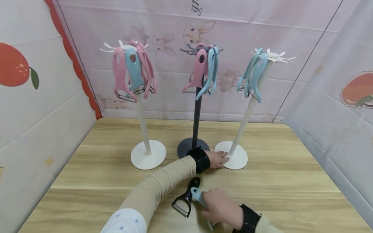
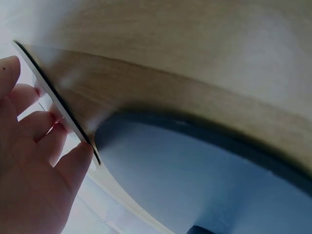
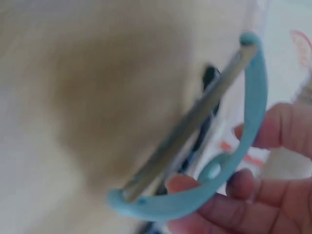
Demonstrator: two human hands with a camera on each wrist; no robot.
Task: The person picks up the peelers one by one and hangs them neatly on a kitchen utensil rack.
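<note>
My left hand [image 1: 216, 159] rests with extended fingers on the round white base [image 1: 237, 160] of the right stand. In the left wrist view, the fingers touch that base's thin rim [image 2: 58, 105], beside the dark base [image 2: 195, 161] of the middle stand. Near the front of the table, my right hand [image 1: 222, 207] grips a light blue Y-shaped peeler [image 1: 197, 195]. Its blade and curved arms show in the right wrist view, with fingers and thumb around the peeler frame [image 3: 256, 92]. A black peeler [image 1: 186, 195] lies on the table just left of the right hand.
Pink and blue peelers hang on the left white stand [image 1: 142, 126] and the middle black stand [image 1: 197, 110]. Blue peelers [image 1: 257, 74] hang on the right stand [image 1: 244, 123], which leans. Printed cloth walls [image 1: 163, 19] enclose the wooden table [image 1: 276, 181].
</note>
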